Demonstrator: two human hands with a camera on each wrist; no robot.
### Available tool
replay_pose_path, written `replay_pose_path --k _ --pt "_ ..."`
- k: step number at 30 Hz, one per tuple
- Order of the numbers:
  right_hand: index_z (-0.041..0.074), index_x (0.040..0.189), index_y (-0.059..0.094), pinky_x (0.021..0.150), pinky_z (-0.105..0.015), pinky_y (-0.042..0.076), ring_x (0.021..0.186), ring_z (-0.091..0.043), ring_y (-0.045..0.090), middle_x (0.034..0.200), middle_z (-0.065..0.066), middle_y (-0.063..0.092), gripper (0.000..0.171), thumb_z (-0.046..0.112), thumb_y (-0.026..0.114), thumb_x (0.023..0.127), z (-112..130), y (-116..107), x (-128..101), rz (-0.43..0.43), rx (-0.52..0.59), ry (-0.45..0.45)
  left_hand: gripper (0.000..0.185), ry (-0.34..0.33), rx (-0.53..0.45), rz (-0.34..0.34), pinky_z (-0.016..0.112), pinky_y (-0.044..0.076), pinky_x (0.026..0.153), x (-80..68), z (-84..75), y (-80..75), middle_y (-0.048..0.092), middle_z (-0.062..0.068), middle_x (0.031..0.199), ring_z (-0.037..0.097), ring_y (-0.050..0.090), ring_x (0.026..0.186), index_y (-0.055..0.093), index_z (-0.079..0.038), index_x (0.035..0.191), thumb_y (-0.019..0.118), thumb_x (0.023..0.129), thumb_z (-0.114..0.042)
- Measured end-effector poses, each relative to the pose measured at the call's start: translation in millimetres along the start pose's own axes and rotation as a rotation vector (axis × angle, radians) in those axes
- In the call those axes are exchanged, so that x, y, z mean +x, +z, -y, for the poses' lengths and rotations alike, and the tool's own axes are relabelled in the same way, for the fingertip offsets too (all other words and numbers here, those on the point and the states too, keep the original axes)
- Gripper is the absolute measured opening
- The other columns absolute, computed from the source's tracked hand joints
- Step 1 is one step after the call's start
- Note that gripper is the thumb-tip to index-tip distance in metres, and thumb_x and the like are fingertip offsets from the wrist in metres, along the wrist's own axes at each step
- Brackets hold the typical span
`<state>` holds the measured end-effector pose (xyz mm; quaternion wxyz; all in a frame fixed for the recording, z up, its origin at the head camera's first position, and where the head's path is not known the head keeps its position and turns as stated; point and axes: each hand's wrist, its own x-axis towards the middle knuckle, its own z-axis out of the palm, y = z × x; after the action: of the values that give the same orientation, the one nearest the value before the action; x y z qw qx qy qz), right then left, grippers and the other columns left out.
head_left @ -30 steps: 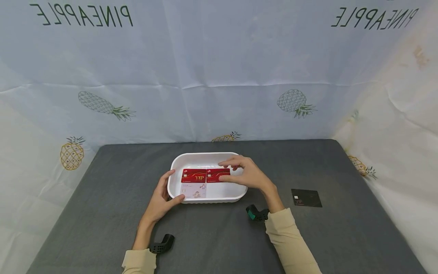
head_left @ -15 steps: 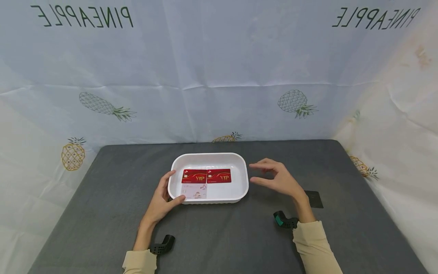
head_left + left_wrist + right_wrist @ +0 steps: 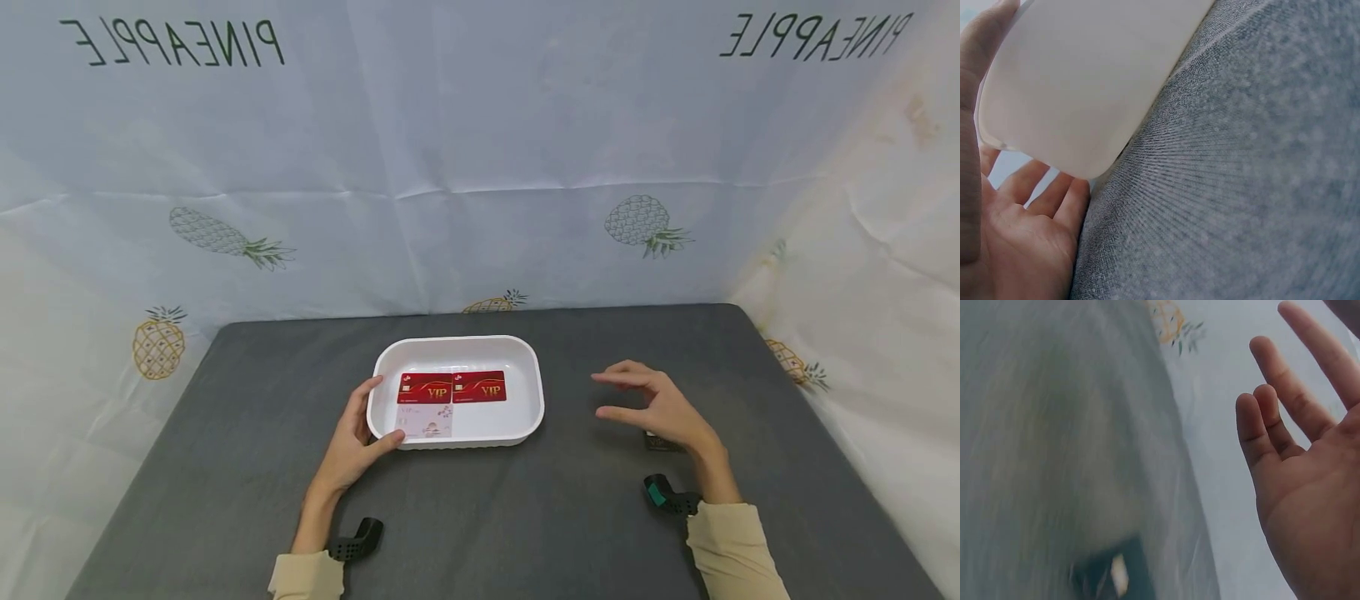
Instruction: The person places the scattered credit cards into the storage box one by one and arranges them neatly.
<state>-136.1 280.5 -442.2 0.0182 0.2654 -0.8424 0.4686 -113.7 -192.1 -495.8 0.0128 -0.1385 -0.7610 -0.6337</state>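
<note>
left arm: cream long sleeve (image 3: 303,577), cuff ending at the wrist | left wrist: black perforated plastic camera mount (image 3: 357,537) | right arm: matching cream long sleeve (image 3: 731,550) | right wrist: black camera mount with green patch (image 3: 667,496) | both hands bare

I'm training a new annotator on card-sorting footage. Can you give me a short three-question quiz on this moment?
1. How many cards lie in the white tray?
2. True or false: the right hand pinches a red VIP card.
3. Which thing does the left hand touch? A) the black card B) the white tray C) the pineapple backdrop

Key:
1. Three: two red VIP cards and one pale pink card.
2. False; it hovers open over the black card on the grey table.
3. B
</note>
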Motion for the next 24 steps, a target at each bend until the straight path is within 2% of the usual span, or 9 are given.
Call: replay_pose_path --k 4,6,13,18,21,24 --pt "0.002 0.128 0.069 0.089 -0.033 0.044 0.108 -0.005 0.053 0.120 0.002 0.064 0.050 0.000 0.083 0.080 -9.9 -10.6 -15.7 0.019 -0.055 0.007 0.089 -0.004 0.002 -0.001 0.014 0.052 0.091 -0.2 -0.2 -0.5 0.045 0.025 0.148 0.013 0.060 0.116 0.026 -0.004 0.157 0.076 0.085 0.005" --pt "0.000 0.128 0.068 0.091 -0.032 0.043 0.112 -0.001 0.051 0.121 0.004 0.063 0.051 0.001 0.083 0.079 -14.1 -16.0 -24.0 0.028 -0.083 0.022 0.089 -0.005 0.002 -0.001 0.015 0.051 0.091 -0.4 -0.5 -0.4 0.045 0.025 0.148 0.012 0.059 0.115 0.026 -0.005 0.157 0.076 0.085 0.005" --pt "0.005 0.128 0.070 0.091 -0.027 0.039 0.115 0.008 0.045 0.125 0.019 0.059 0.051 0.003 0.084 0.079 -28.8 -35.8 -55.3 0.002 -0.144 0.115 0.089 -0.005 0.003 0.000 0.015 0.051 0.091 -1.2 -1.7 0.3 0.046 0.025 0.149 0.012 0.060 0.116 0.027 -0.008 0.158 0.076 0.085 0.005" --pt "0.009 0.127 0.071 0.086 -0.028 0.034 0.115 0.009 0.040 0.124 0.025 0.056 0.051 0.006 0.085 0.078 -37.8 -44.5 -73.2 -0.014 -0.175 0.190 0.089 -0.002 0.000 0.001 0.015 0.052 0.091 -1.1 -2.0 0.8 0.046 0.024 0.148 0.014 0.060 0.116 0.027 -0.007 0.157 0.076 0.084 0.004" --pt "0.011 0.127 0.072 0.086 -0.031 0.032 0.115 0.009 0.038 0.123 0.026 0.055 0.052 0.007 0.086 0.077 -41.9 -46.9 -78.9 -0.019 -0.186 0.218 0.089 0.003 0.000 0.002 0.016 0.052 0.090 -1.1 -2.3 0.7 0.046 0.025 0.147 0.015 0.060 0.115 0.027 -0.006 0.157 0.076 0.084 0.005" --pt "0.012 0.128 0.072 0.089 -0.041 0.032 0.116 0.011 0.035 0.124 0.026 0.054 0.054 0.008 0.087 0.076 -44.4 -48.9 -82.2 -0.021 -0.189 0.234 0.089 0.006 0.001 0.001 0.016 0.052 0.090 -1.1 -2.6 0.8 0.046 0.025 0.147 0.015 0.060 0.115 0.027 -0.006 0.157 0.076 0.084 0.005"
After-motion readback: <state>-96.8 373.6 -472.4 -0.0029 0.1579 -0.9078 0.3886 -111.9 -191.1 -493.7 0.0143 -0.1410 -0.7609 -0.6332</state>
